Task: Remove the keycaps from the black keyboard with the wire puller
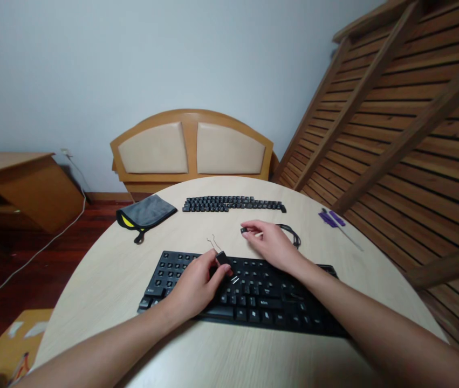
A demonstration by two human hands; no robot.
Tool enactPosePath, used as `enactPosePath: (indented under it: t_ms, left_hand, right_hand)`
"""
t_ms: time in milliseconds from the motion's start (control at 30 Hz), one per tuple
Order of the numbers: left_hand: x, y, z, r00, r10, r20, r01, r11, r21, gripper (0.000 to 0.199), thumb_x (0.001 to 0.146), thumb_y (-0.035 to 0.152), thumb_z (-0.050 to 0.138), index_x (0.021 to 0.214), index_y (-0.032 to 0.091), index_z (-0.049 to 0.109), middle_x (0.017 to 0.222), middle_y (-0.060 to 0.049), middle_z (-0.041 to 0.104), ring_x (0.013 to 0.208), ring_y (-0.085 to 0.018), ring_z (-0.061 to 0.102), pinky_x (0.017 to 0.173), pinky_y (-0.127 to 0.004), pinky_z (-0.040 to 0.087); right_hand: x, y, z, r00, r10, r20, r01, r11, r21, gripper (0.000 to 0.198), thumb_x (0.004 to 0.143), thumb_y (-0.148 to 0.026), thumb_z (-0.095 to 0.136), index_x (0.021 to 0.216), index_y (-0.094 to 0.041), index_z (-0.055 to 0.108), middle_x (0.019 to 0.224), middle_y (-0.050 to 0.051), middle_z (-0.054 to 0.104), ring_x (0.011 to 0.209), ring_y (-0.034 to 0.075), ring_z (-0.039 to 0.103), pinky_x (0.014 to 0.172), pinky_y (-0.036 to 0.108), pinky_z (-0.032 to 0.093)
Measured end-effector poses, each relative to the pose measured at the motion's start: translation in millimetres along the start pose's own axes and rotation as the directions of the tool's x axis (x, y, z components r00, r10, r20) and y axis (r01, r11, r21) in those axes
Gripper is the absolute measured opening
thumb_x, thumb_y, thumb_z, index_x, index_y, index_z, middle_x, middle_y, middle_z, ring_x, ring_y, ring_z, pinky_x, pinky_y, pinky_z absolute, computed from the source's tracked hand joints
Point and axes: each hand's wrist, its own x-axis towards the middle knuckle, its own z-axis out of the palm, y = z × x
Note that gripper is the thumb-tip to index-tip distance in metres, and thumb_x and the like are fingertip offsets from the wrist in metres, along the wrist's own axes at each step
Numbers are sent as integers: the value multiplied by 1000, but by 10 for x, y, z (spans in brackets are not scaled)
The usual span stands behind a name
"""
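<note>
A black keyboard (249, 315) lies across the near part of the round table, several of its upper-left and upper keys stripped of their caps. Over its middle, my left hand (199, 280) is closed around a keycap puller (223, 258), whose two thin wires point up and away. My right hand (272, 242) is above the keyboard's far edge, pinching a small black keycap (244, 230) between thumb and fingers. Beyond both hands, loose black keycaps (233, 203) are laid out in rows on the tabletop.
Behind my right hand is a coiled black cable (293, 233). A grey cloth (152, 211) with a yellow underside lies at the table's left. Purple items (332, 218) and a thin strip sit near its right edge. Slatted wood (399, 134) leans at the right.
</note>
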Motion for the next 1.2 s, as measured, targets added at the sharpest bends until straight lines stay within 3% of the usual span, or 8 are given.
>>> enactPosePath:
  t_ms: [167, 300, 500, 733, 1200]
  left_hand:
    - [5, -2, 0, 1000, -12, 13, 12, 999, -35, 20, 94, 35, 50, 85, 19, 58, 84, -5, 70, 79, -22, 63, 74, -35, 47]
    - [2, -19, 2, 1000, -14, 15, 15, 999, -33, 20, 94, 35, 50, 86, 19, 59, 85, -5, 70, 79, -21, 63, 75, -34, 47]
    - [-14, 1, 3, 1000, -22, 4, 22, 1000, -16, 22, 94, 35, 50, 86, 18, 61, 82, -6, 69, 78, -22, 63, 74, -35, 48]
    - [-31, -7, 14, 1000, 10, -17, -11, 1000, -30, 19, 93, 34, 51, 84, 19, 60, 80, -6, 69, 75, -21, 63, 71, -35, 50]
    - [-28, -5, 14, 1000, -7, 1, 7, 1000, -17, 21, 95, 35, 49, 86, 18, 59, 83, -6, 67, 78, -22, 62, 74, -36, 48]
  right_hand:
    - [775, 127, 33, 993, -68, -97, 45, 973, -226, 22, 86, -20, 63, 106, -19, 70, 98, 6, 74, 88, 17, 68, 84, 28, 50]
    - [1080, 222, 159, 986, -67, -151, 17, 950, -311, 20, 84, -21, 66, 103, -21, 71, 102, 6, 72, 96, 20, 65, 87, 31, 47]
    - [1009, 424, 403, 985, -2, -172, -66, 920, -387, 21, 89, -23, 58, 108, -21, 68, 105, 6, 71, 96, 20, 64, 83, 29, 46]
    - [1000, 500, 479, 986, 88, -144, -143, 888, -438, 23, 89, -24, 56, 109, -25, 66, 105, 3, 72, 98, 20, 64, 82, 28, 45]
    - [1027, 502, 539, 989, 75, -125, -126, 876, -466, 26, 91, -23, 52, 114, -25, 65, 115, 5, 67, 103, 19, 60, 85, 29, 44]
